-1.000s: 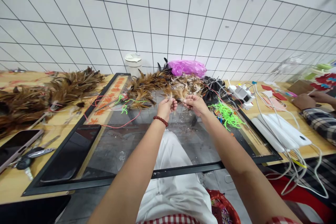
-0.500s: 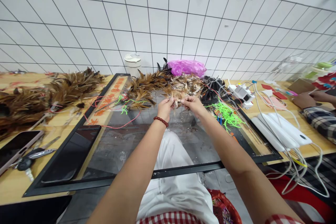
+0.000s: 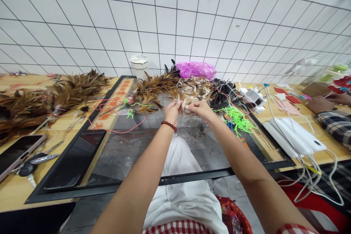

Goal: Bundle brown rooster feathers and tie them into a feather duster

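Because the hold is fingertips only, slipping is the main risk in the head view. Left hand (image 3: 172,112) and right hand (image 3: 201,109) nearly meet, both pinching a small pale feather tuft (image 3: 183,106); single quills too small to make out. Tuft is over the glass panel (image 3: 115,153), toward the back edge of the desk (image 3: 13,201), just in front of the loose feather pile (image 3: 196,87). Pull too hard: quill could snap or slide out. Drop it: likely lost in the pile, similar colour. Draught or a forearm sweep could scatter the rest.

Snags, both sides. Red cord (image 3: 117,132) and green strands (image 3: 129,112) trail over the panel's left part; green string heap (image 3: 238,119) lies just beside the right forearm. Either could catch and drag feathers along.

White cables (image 3: 309,162) droop over the desk's front edge at right; hooking one with an elbow might yank the chargers (image 3: 253,97). Dark phone (image 3: 76,157) lies at the panel's left front corner, exposed to the left elbow. Cup (image 3: 139,67) stands at the back edge by the brown feather strand (image 3: 159,83); tugging the strand could tip it.
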The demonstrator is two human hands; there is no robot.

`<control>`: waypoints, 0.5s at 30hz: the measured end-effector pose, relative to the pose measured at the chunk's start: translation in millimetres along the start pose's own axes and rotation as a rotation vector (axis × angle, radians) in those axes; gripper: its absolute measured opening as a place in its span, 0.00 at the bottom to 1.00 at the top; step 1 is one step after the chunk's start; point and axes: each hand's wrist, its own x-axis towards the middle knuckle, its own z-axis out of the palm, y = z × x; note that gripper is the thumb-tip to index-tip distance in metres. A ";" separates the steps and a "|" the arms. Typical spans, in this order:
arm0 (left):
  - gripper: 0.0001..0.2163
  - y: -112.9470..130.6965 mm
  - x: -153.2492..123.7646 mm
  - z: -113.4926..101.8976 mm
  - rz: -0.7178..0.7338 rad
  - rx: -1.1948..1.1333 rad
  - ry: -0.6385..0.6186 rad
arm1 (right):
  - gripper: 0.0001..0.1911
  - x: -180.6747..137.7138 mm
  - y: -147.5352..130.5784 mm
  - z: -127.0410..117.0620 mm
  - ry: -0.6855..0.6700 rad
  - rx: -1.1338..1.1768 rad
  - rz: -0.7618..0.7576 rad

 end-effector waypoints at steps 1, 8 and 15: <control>0.06 -0.8 -0.5 0.6 0.001 0.003 -0.012 | 0.20 -1.3 -1.2 3.5 -0.009 0.022 0.015; 0.05 -3.9 -3.7 3.2 -0.039 0.008 -0.054 | 0.20 3.4 7.9 9.0 0.070 0.171 0.004; 0.04 4.0 -7.3 2.3 -0.150 0.077 -0.031 | 0.16 6.6 8.5 6.8 0.196 0.170 -0.137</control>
